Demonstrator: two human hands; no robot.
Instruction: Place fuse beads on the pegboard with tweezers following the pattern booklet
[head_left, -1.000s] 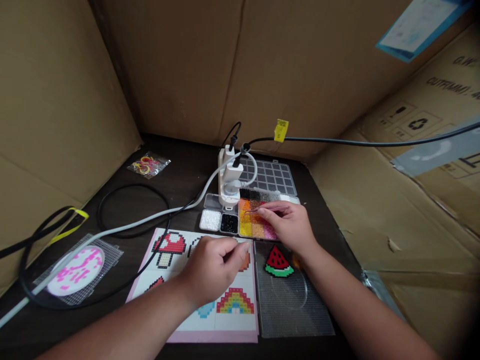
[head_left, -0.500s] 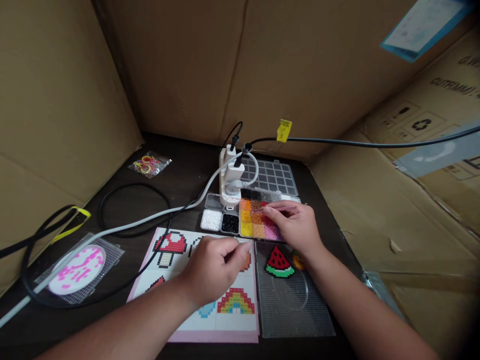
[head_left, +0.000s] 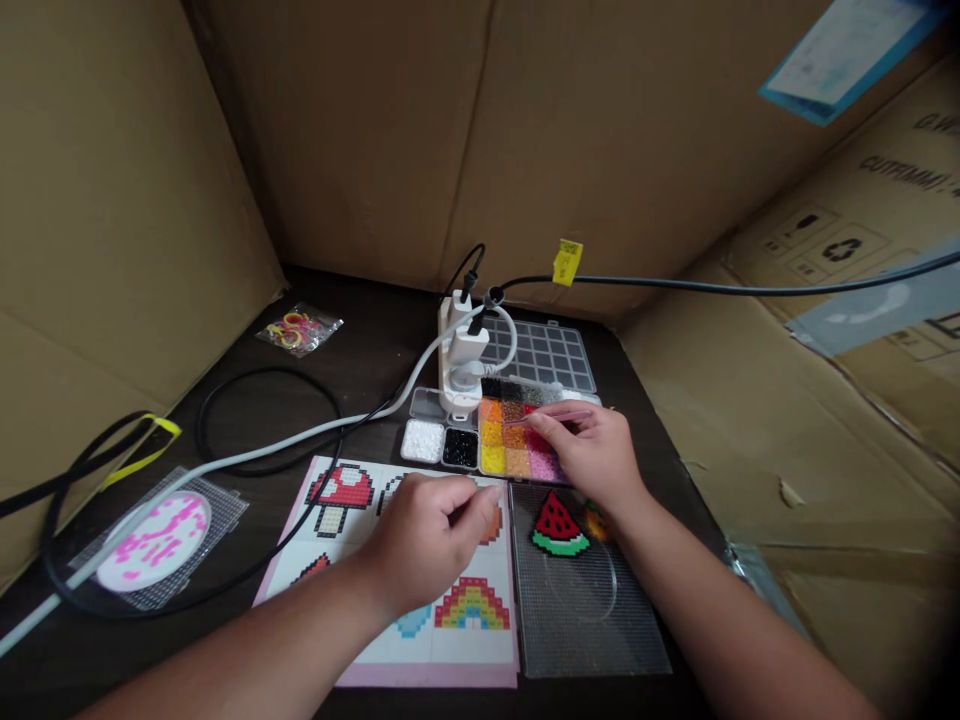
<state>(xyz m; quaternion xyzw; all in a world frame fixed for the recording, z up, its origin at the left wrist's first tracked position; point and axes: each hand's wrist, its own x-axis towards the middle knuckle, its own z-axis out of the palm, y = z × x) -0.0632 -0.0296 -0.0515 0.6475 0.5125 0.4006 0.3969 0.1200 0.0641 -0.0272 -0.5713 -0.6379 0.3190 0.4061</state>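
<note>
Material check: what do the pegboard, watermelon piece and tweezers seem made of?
Pegboard: probably clear, slightly shiny plastic; the dark table shows through its grid.
Watermelon piece: likely plastic beads, given the stepped edges; finish unclear.
Tweezers in the right hand: thin and pinkish, too small to tell metal from plastic.

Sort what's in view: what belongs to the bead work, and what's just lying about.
Belongs, it seems:
tweezers in the right hand
compartmented bead box
white-bead tray
black-bead tray
pattern sheet
pegboard with watermelon piece

Lying about, apparently:
power strip
white cable
bag of coloured loops
pink-and-white disc
</note>
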